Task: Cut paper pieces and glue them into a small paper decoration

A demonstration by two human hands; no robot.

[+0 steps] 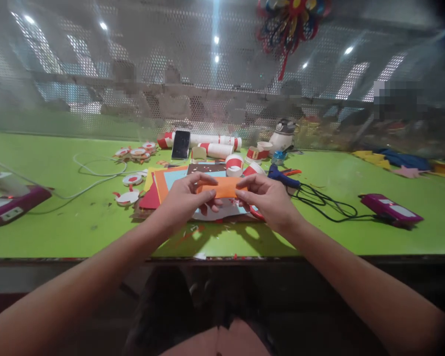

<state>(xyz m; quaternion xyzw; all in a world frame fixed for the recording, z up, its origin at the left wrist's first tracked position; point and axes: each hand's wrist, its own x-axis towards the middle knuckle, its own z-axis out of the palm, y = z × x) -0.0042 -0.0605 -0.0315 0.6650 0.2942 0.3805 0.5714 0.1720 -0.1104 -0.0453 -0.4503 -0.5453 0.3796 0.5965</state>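
An orange strip of paper (225,188) is stretched level between my two hands, above the stack of colored paper. My left hand (191,195) pinches its left end between thumb and fingers. At the right end, the thumb and fingers of my right hand (269,198) are closed on it too. Beneath lie sheets of colored paper (157,198) in red, orange, yellow, blue and brown, with small paper scraps on top. A red handle (256,212), partly hidden by my right hand, shows beside the sheets.
A blue glue gun (284,176) with a black cord lies right of the paper. Behind stand paper cups (234,164), a phone (181,145) and a white jug (282,134). Round paper crafts (128,198) sit left. Purple power strips (391,210) lie at both sides.
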